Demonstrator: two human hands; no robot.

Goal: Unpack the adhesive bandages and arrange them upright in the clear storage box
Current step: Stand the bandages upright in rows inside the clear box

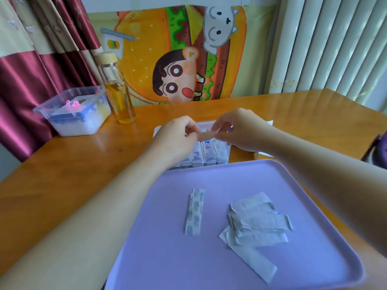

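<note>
Both hands are up over the far edge of the tray. The left hand [180, 133] and right hand [236, 128] each have curled fingertips pinching one end of a thin, tan adhesive bandage [206, 134], which is stretched flat between them. The strip is a little blurred, so its surface detail is hard to read.

Right beneath it sits the clear storage box [206, 123], with see-through plastic walls. It already holds a row of wrapped bandages [209, 155] standing upright, white paper with blue print, packed side by side. The held strip hangs just above that row; I can't tell if it touches the box.

Nearer the camera is a smooth lavender tray [167, 248] with rounded corners and a low raised rim. One long wrapped strip [194, 212] lies flat on it, left of centre, white paper with pale blue marks. To its right, well apart, is a loose heap of paper wrappers [257, 222], thin and overlapping at angles, with one long piece trailing toward the near edge.

Everything rests on a glossy orange-brown wooden table [62, 174]. Far left is a frosted plastic tub [73, 114] holding blue and pink pieces. Just beside it stands a tall glass bottle [117, 91] with a pale wooden cap and yellow liquid. Behind them hang a cartoon burger cloth [188, 55] and a shiny maroon curtain [31, 80].
</note>
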